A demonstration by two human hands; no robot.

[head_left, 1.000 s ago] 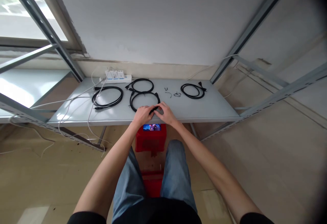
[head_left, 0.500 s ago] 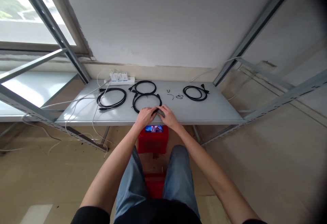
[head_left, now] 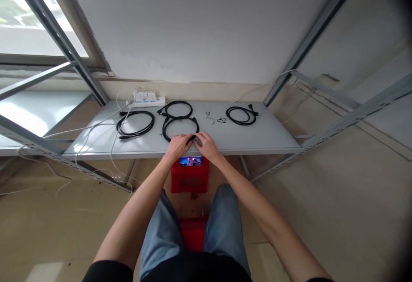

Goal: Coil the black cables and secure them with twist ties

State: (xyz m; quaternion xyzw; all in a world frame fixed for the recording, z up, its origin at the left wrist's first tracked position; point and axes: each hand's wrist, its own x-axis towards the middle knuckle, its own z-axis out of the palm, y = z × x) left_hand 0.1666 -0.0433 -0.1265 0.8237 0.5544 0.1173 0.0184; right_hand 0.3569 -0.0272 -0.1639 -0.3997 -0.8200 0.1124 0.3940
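Observation:
A coiled black cable (head_left: pixel 165 131) lies near the front edge of the grey shelf, its near side between my hands. My left hand (head_left: pixel 180 144) is closed around that part of the coil. Beside it, the fingers of my right hand (head_left: pixel 204 144) are pinched at the same spot, close to the left fingertips; exactly what they grip is too small to make out. Just behind lies a second black cable coil (head_left: pixel 192 109). A third coil (head_left: pixel 153 121) rests to the left, and a fourth coil (head_left: pixel 227 113) to the right.
Several short black ties (head_left: pixel 221 120) lie on the grey shelf (head_left: pixel 251 138). A white power strip (head_left: pixel 157 101) with plugs and trailing white cords sits at the back left. Metal posts (head_left: pixel 286 74) flank the shelf. Below stands a red stool (head_left: pixel 189 181) bearing a lit phone (head_left: pixel 190 161).
The whole view has shifted slightly, so the shelf appears a little further left. Both hands stay at the near side of the coil, with small finger movements.

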